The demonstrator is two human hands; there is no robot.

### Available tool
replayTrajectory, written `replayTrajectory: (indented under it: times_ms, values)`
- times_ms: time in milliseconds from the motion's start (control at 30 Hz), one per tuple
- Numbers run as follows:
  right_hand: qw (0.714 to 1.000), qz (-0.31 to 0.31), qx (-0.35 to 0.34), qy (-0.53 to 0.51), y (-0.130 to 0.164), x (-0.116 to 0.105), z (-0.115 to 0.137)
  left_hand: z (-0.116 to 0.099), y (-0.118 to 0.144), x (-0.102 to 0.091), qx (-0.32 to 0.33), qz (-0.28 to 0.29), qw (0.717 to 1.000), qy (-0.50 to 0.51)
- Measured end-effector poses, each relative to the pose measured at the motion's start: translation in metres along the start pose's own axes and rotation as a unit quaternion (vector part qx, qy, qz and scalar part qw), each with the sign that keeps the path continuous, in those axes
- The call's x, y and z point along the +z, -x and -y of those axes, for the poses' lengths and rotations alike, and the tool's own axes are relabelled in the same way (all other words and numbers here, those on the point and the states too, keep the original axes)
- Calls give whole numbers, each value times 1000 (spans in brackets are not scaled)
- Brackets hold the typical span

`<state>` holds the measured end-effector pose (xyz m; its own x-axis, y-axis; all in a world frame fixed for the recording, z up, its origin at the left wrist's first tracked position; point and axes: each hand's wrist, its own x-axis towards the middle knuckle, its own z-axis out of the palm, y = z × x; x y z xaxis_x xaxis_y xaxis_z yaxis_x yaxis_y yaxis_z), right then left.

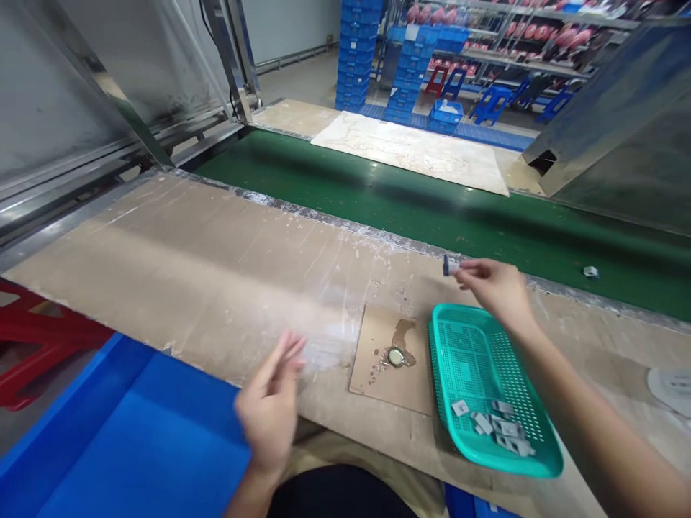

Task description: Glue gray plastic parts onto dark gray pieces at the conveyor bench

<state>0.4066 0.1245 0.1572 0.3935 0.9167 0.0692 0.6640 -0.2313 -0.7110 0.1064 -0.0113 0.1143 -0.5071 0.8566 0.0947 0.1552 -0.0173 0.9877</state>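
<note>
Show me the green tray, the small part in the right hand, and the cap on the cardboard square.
green tray (468, 360): head view, bare mesh floor.
small part (448, 266): head view, its end past the fingertips.
cap (396, 357): head view, its centre.

- The left hand (271, 404) sits low in the frame, left of centre, blurred, fingers stretched out and loosely together, pointing up and right, nothing in its grasp.
- The right hand (494, 286) is right of centre, forearm running from the lower right corner, fingertips pinched together pointing left.
</note>
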Motion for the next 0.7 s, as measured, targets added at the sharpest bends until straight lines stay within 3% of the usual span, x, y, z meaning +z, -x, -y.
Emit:
replayTrajectory:
  times_ms: [67, 100, 167, 233, 333, 433, 533, 600, 700]
  values:
    - [998, -56, 29, 21, -40, -6, -9, 12, -12, -24, 29, -127, 990, -59]
    - [996, -74, 40, 25, -55, -8, -13, 20, -18, -37, 35, -165, 982, -81]
    - [993, -95, 60, 26, -72, -12, -23, 41, -27, -63, 25, -200, 973, -110]
    - [993, -90, 69, 18, -73, -17, -33, 65, -30, -87, -6, -199, 968, -156]
    - [996, -52, 71, -9, -52, -30, -48, 100, -29, -117, -66, -150, 960, -226]
    - [998, 44, 13, -34, -10, -50, -57, 128, -30, -132, -151, -57, 942, -294]
    - [968, 242, -68, 17, 42, -67, -58, 150, -35, -131, -237, 55, 896, -371]
    - [929, 351, -87, 74, 76, -68, -57, 163, -36, -125, -271, 83, 883, -375]
    - [900, 395, -134, 129, 112, -54, -61, 178, -32, -112, -297, 109, 883, -348]
